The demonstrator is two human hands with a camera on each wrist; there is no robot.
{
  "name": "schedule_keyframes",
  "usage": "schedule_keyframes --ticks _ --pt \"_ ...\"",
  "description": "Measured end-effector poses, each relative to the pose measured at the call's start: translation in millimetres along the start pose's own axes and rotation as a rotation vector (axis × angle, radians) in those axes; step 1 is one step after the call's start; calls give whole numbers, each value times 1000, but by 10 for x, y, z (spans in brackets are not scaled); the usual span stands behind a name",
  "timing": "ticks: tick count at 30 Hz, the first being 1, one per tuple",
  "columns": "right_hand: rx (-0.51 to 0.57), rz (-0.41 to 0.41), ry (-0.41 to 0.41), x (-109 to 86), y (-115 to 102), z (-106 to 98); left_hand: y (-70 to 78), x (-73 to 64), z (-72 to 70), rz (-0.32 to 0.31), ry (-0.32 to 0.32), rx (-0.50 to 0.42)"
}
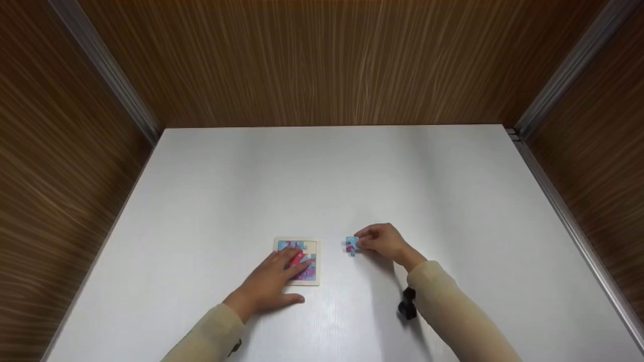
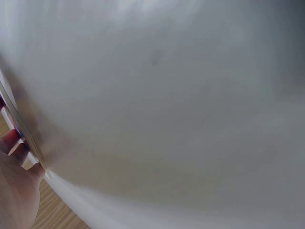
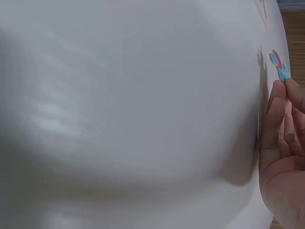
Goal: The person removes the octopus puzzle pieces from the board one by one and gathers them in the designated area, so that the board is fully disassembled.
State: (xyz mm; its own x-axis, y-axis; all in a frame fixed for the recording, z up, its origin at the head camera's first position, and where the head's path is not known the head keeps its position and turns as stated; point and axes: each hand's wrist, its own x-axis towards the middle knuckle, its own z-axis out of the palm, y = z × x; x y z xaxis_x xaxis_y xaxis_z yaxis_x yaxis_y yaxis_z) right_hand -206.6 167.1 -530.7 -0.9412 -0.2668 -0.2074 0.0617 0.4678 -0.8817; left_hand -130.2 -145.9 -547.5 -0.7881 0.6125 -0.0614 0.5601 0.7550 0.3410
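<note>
A square jigsaw puzzle in a pale wooden frame [image 1: 318,276] lies on the table, with blue, red and purple pieces in it. A pale gap shows at its upper right. My left hand [image 1: 269,281] rests over the puzzle's left part with fingers spread, hiding some of the picture. To the right of the frame, my right hand [image 1: 385,244] pinches a light blue and pink puzzle piece [image 1: 351,243] between thumb and fingers. In the right wrist view the same puzzle piece [image 3: 282,71] sticks out from the fingertips, above the table.
The white table [image 1: 327,181] is bordered by a wood-grain back wall [image 1: 322,60] and side walls. A black device [image 1: 408,304] sits by the right sleeve [image 1: 453,306].
</note>
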Motion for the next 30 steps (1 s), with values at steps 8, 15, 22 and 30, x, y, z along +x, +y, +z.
schedule_keyframes --ticks 8,15,22,30 --pt "-28 14 17 -36 47 -140 -1 3 7 2 8 5" --pt "-25 70 -3 -69 28 -284 28 2 -86 -8 -11 -6" --pt "-53 76 -8 -107 69 -389 39 -1 -92 -29 -28 -6" --pt "-85 95 6 -138 106 -486 41 -2 -84 -38 -26 -17"
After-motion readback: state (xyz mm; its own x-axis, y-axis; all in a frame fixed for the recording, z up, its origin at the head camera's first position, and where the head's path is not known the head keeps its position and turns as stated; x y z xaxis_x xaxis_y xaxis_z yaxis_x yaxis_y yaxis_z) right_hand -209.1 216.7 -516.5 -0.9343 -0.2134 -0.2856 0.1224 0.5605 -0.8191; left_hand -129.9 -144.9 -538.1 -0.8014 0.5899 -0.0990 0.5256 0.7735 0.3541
